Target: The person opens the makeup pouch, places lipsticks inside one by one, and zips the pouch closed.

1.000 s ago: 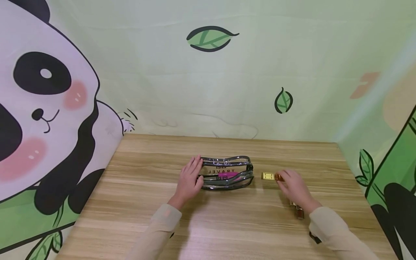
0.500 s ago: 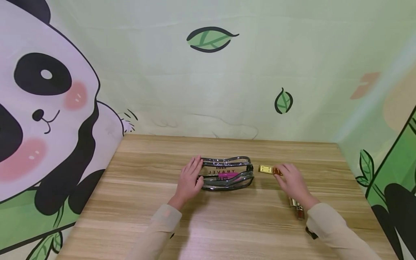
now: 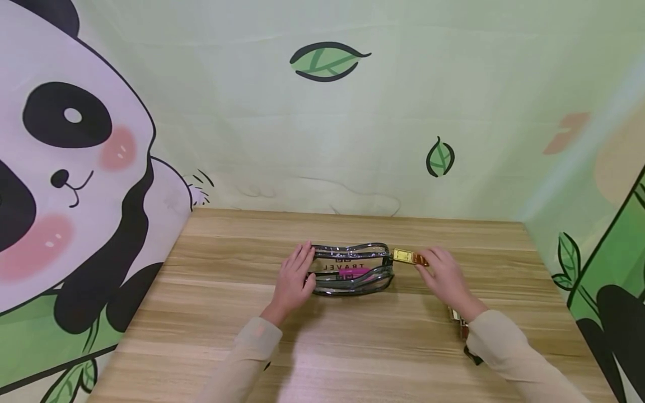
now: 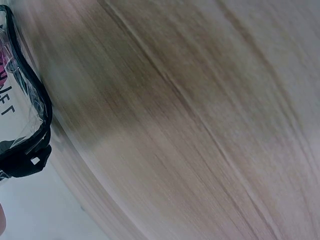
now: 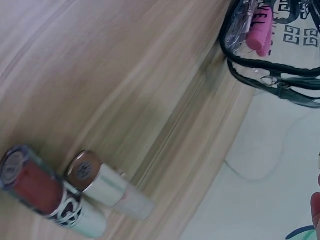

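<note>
A clear travel pouch with black piping (image 3: 353, 291) lies on its side on the table, with a pink tube (image 3: 354, 273) inside. My left hand (image 3: 292, 282) holds the pouch's left end, fingers at the upper edge and thumb at the lower. My right hand (image 3: 445, 277) pinches a lip gloss tube with a gold part and a red-brown part (image 3: 404, 256) by its red-brown end. The gold end points left, right at the pouch's right end. In the right wrist view, only a fingertip (image 5: 315, 210) of that hand shows, and the held tube is out of sight.
Two more lip tubes lie near the right forearm: a dark red one (image 5: 37, 187) and a pale one with a brown end (image 5: 110, 185). They are partly hidden by the arm in the head view. A printed cloth wall (image 3: 252, 140) rises behind the wooden table (image 3: 353, 347).
My right hand has moved left and slightly away from me, bringing the lip gloss tube from apart to the pouch's right end. My left hand and the pouch have stayed in place.
</note>
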`<action>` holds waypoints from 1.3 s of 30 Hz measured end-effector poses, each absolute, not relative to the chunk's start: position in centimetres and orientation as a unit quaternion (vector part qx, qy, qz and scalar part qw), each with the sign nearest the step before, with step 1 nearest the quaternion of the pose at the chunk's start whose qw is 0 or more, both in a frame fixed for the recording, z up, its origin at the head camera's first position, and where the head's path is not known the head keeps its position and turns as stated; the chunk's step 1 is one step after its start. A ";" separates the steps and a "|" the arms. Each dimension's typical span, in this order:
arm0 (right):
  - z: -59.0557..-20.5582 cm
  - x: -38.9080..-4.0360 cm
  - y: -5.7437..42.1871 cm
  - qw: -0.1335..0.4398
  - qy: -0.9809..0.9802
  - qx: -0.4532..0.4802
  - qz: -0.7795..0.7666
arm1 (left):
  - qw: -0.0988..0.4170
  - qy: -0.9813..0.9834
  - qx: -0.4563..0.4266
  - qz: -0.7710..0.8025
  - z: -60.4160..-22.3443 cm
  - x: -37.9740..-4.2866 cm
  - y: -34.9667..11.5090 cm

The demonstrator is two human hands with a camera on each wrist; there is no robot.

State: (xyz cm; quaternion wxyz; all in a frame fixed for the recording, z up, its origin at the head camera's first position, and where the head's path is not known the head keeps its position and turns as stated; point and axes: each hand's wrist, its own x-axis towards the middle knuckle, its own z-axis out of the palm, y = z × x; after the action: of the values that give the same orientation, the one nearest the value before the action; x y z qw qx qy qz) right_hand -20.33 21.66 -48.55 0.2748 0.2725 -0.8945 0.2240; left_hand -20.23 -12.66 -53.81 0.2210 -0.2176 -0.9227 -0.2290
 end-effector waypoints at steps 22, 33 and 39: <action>-47.3 -20.7 17.0 0.268 -0.882 0.319 0.222 | 0.228 -0.921 -0.220 -0.224 -53.9 -20.1 -12.6; -47.2 -20.9 14.9 0.268 -0.874 0.357 0.192 | 0.235 -0.920 -0.218 -0.226 -53.9 -20.1 -12.6; -47.5 -21.2 13.7 0.255 -0.878 0.364 0.175 | 0.243 -0.915 -0.226 -0.229 -53.9 -20.2 -12.7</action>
State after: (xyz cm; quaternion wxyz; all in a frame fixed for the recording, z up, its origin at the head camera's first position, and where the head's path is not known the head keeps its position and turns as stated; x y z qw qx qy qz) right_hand -21.15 13.73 -47.48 0.2554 0.3639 -0.8784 0.1755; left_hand -20.24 -12.67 -53.92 0.2434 -0.2259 -0.9149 -0.2293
